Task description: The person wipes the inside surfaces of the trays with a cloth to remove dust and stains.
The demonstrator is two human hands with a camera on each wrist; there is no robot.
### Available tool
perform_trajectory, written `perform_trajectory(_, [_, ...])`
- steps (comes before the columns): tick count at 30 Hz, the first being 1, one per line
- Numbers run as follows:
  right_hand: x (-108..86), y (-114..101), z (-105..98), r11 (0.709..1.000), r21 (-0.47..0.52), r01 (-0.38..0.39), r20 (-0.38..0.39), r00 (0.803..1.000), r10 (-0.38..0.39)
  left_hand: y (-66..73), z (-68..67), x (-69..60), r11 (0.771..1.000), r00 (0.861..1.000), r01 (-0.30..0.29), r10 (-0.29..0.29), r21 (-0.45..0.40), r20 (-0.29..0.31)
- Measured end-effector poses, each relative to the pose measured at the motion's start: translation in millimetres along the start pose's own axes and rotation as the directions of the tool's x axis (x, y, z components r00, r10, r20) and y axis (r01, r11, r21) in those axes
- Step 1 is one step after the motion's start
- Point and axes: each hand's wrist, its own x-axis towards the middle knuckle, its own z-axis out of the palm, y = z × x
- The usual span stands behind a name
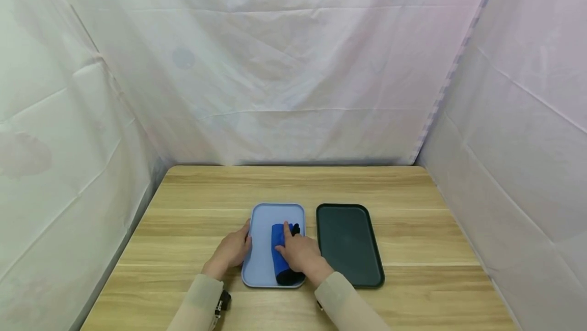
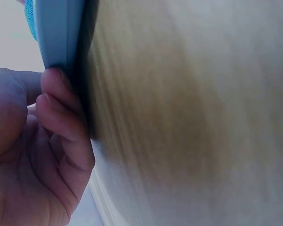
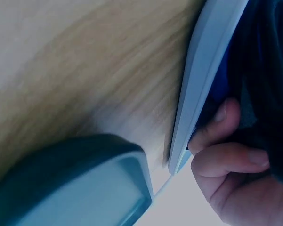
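A light blue tray [image 1: 260, 265] lies on the table with a rolled blue and black cloth item [image 1: 278, 257] on its right half. My left hand [image 1: 233, 249] grips the tray's left edge; in the left wrist view the curled fingertips of that hand [image 2: 52, 141] meet the rim [image 2: 61, 37]. Over the roll lies my right hand [image 1: 300, 253], index finger extended along its top and thumb on its blue side. In the right wrist view, bent fingers of this hand [image 3: 235, 174] hold dark cloth [image 3: 273, 89] just inside the tray wall [image 3: 202, 70]. The roll's right side is partly hidden.
A dark green tray [image 1: 348, 244] lies close to the right of the light blue one, near my right wrist. Both rest on a wood-grain table [image 1: 192, 214]. White sheets [image 1: 284, 66] hang behind the table and along both sides.
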Motion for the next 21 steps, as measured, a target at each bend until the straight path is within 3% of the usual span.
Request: perform_trajectory(21, [4.6,1.4,-9.0,0.999,0.035,-0.008,0.028,1.000,0.007,0.7,-1.2,1.8,1.000,1.000,-0.007,0.007,-0.016,0.019])
